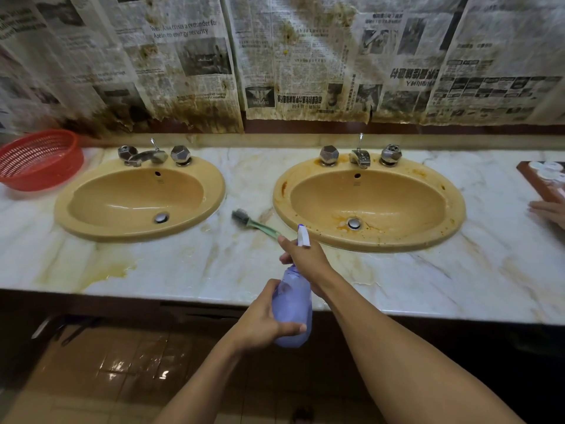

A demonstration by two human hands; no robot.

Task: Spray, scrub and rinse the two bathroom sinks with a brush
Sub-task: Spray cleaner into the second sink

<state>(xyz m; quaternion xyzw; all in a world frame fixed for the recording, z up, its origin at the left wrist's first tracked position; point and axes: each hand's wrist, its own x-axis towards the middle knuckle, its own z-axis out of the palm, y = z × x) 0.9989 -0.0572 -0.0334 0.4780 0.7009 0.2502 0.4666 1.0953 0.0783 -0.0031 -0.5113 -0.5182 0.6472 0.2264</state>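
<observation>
Two tan oval sinks sit in a marble counter. The left sink (91, 221) looks clean. The right sink (434, 231) has orange-brown stains around its drain and rim. A green-handled brush (249, 221) with dark bristles lies on the counter between them. I hold a purple spray bottle (292, 304) over the counter's front edge. My left hand (263, 322) wraps its body. My right hand (301, 258) grips its neck below the white nozzle (303, 235), which points toward the right sink.
A red plastic basket (36, 160) stands at the counter's far left. Another person's hand (548, 211) and a framed object (544, 179) are at the right edge. Stained newspaper (275, 56) covers the wall. Each sink has a tap with two knobs. Yellow stains mark the counter's front left.
</observation>
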